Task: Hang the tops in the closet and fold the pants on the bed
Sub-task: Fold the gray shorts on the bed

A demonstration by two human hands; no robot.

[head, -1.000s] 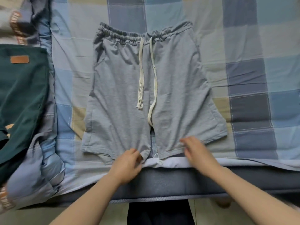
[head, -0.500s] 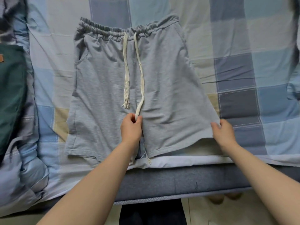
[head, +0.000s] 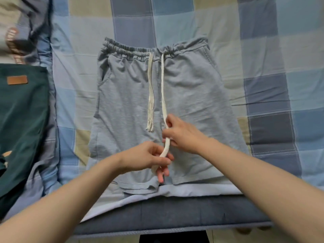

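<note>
Shorts (head: pixel 184 95) flat on bed (head: pixel 263 50), unfolded. Left hand (head: pixel 149 157) and right hand (head: pixel 182 134) both pinch drawstring (head: pixel 164 109). Next, likely: lay the string flat, then fold.

We are seeing the grey shorts (head: pixel 189 95) lying flat and face up on the bed (head: pixel 263 50), waistband at the far end from both hands. Their cream drawstring (head: pixel 163 95) is running down to the right hand (head: pixel 182 134) and on to the left hand (head: pixel 145 157), both pinching it. The fringed drawstring end (head: pixel 150 118) is lying loose just beyond the left hand.
</note>
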